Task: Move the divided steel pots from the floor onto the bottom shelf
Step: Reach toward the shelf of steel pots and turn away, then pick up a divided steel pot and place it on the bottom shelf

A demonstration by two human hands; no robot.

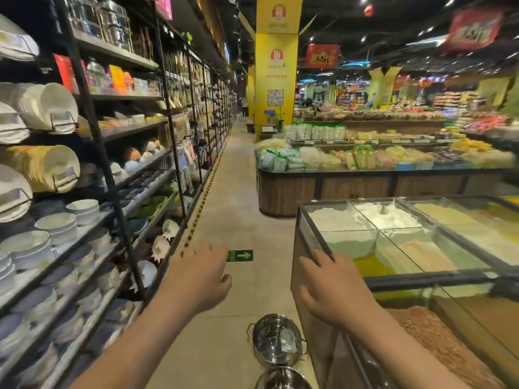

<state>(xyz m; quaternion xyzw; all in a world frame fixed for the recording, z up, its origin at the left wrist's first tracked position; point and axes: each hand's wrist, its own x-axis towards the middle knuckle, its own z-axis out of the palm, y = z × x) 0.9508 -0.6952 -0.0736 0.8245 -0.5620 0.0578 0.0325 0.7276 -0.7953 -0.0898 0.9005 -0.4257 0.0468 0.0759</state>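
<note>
Down on the floor (224, 220) sat our two shiny divided steel pots (276, 342); we had both hands empty, left hand (200, 279) and right hand (331, 293) spread open.

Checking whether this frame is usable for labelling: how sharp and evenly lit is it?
Head view: fisheye bends the shelving and aisle; hanging red banners at upper right are motion-smeared; ceiling dark with spot lights; steel pots on the floor show glare but stay readable; both hands, left hand and right hand, fairly sharp.
</note>
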